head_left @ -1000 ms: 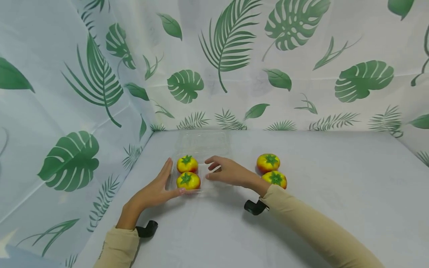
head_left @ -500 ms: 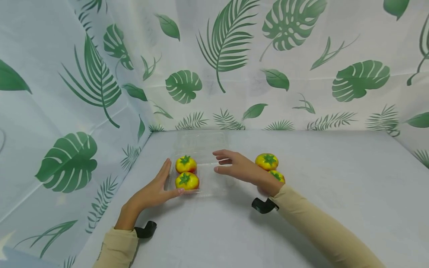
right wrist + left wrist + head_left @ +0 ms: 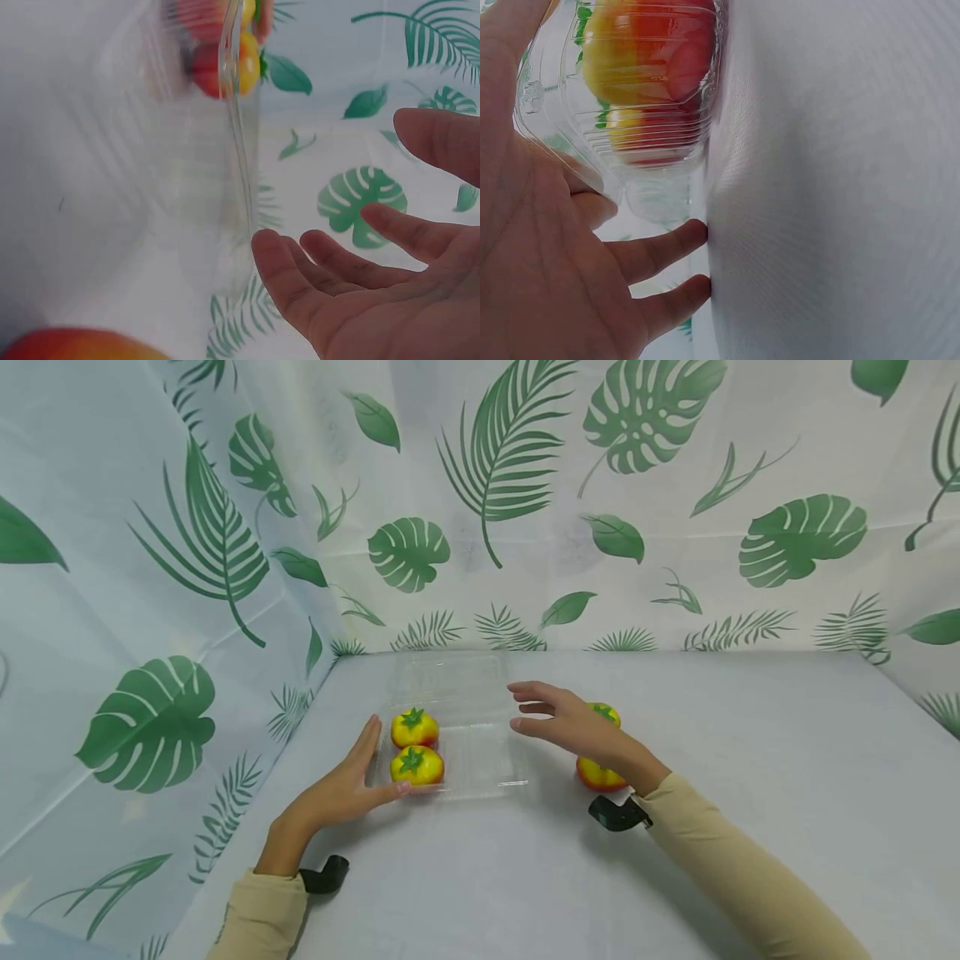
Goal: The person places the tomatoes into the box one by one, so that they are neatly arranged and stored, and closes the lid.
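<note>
A clear plastic clamshell box [image 3: 480, 760] lies with its lid [image 3: 453, 677] folded back. In its left half sit two yellow-red, persimmon-like fruits, the far one [image 3: 415, 729] behind the near one [image 3: 417, 768], each with a green star-shaped top. My left hand [image 3: 341, 789] rests against the box's left front corner, fingers straight along the side and thumb at the front edge. My right hand [image 3: 573, 722], fingers loosely extended and holding nothing, hovers just right of the box. Beneath it, partly hidden, are a far fruit [image 3: 609, 711] and a near fruit [image 3: 600, 777].
A white cloth covers the table [image 3: 465, 877]. Leaf-printed curtains [image 3: 525, 527] stand behind and along the left side. Black wrist-worn pieces show below both hands, the left one [image 3: 326, 875] and the right one [image 3: 618, 814].
My right hand has moved from over the box to the right, its fingers spreading a little, and now covers part of the two loose fruits. My left hand stays at the box.
</note>
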{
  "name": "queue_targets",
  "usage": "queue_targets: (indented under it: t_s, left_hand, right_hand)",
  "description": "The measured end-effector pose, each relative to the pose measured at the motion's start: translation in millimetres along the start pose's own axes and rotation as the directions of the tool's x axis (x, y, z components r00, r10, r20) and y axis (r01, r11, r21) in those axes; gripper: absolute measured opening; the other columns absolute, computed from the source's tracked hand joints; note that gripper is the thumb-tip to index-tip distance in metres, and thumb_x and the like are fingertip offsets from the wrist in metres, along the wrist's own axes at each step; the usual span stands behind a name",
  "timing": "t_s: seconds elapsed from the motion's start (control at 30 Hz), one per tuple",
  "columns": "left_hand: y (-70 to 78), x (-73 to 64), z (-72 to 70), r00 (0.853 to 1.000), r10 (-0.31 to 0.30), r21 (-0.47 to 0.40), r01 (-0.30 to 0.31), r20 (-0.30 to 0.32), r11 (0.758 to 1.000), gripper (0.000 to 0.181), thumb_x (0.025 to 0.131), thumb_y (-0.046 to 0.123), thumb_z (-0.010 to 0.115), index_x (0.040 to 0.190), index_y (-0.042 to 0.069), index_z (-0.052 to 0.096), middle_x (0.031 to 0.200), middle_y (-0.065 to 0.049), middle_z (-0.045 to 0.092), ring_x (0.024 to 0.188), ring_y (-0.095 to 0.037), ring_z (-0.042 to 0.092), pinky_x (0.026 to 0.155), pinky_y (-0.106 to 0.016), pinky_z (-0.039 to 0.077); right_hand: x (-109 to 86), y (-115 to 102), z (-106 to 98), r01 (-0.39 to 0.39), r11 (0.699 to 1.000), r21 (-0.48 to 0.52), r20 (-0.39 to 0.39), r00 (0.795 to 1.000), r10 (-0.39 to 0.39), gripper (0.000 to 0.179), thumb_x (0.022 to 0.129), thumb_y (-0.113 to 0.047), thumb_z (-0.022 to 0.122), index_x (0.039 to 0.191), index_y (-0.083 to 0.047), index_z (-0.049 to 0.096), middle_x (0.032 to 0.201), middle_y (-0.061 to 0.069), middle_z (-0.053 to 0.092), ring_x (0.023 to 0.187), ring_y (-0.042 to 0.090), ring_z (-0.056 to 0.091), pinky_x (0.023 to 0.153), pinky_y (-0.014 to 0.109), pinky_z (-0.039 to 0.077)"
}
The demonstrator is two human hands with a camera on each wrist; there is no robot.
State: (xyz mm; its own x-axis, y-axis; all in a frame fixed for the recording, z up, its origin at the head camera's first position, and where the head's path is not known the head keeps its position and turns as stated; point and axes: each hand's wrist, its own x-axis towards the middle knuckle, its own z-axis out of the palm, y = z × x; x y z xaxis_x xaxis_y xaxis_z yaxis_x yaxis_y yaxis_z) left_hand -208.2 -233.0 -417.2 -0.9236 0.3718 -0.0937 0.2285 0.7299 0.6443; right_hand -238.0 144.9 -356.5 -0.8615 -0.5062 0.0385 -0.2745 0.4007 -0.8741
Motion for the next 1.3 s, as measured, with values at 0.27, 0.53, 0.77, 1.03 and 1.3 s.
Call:
queue_targets:
  t_s: [0.27,0.53,0.77,1.03,1.3]
  left_hand:
    - [-1.6,-0.3,0.3,1.000,0.008,0.005,-0.008,-0.003,1.000,0.122,0.096,0.060,0.070,0.170,0.002,-0.008,0.178,-0.016,-0.013,0.163,-0.041,0.000,0.126,-0.064,0.011]
    - [-4.6,0.5,0.5,1.000,0.012,0.012,-0.012,-0.007,1.000,0.122,0.096,0.060,0.069,0.170,0.001,-0.008,0.178,-0.016,-0.013,0.163,-0.041,0.000,0.126,-0.064,0.011]
    - [-3.7,0.3,0.5,1.000,0.009,0.004,-0.009,-0.003,1.000,0.122,0.096,0.061,0.069,0.170,0.002,-0.008,0.178,-0.016,-0.013,0.163,-0.041,0.000,0.126,-0.064,0.012]
    - [-3.5,0.5,0.0,1.000,0.015,0.001,-0.015,-0.003,1.000,0.122,0.096,0.060,0.070,0.170,0.002,-0.008,0.178,-0.015,-0.013,0.163,-0.041,0.001,0.126,-0.063,0.012]
    - [-3.5,1.0,0.2,1.000,0.004,-0.005,-0.004,-0.002,1.000,0.123,0.096,0.061,0.070,0.170,0.003,-0.009,0.178,-0.016,-0.013,0.163,-0.041,0.001,0.126,-0.064,0.011]
  right_hand:
    - [-5.0,10,-19,-0.047,0.998,-0.050,-0.059,0.997,0.044,0.068,0.105,-0.036,0.068,0.163,-0.010,0.043,0.164,0.017,0.046,0.151,0.044,0.041,0.111,0.063,0.046]
    - [-11.5,20,-38,-0.074,0.986,-0.153,-0.123,0.991,0.055,0.070,0.105,-0.036,0.067,0.164,-0.008,0.042,0.166,0.018,0.043,0.147,0.051,0.041,0.120,0.063,0.034]
    - [-21.0,27,-54,-0.154,0.969,-0.195,-0.136,0.982,0.129,0.077,0.104,-0.040,0.068,0.167,-0.010,0.036,0.170,0.021,0.034,0.151,0.056,0.029,0.116,0.076,0.029]
    - [-29.5,44,-71,-0.179,0.970,-0.166,-0.098,0.981,0.165,0.081,0.104,-0.038,0.068,0.168,-0.006,0.031,0.171,0.025,0.028,0.155,0.053,0.023,0.117,0.077,0.025]
    - [-33.5,56,-81,-0.179,0.975,-0.132,-0.064,0.983,0.172,0.075,0.105,-0.031,0.066,0.165,0.000,0.034,0.168,0.029,0.032,0.150,0.056,0.033,0.117,0.072,0.031]
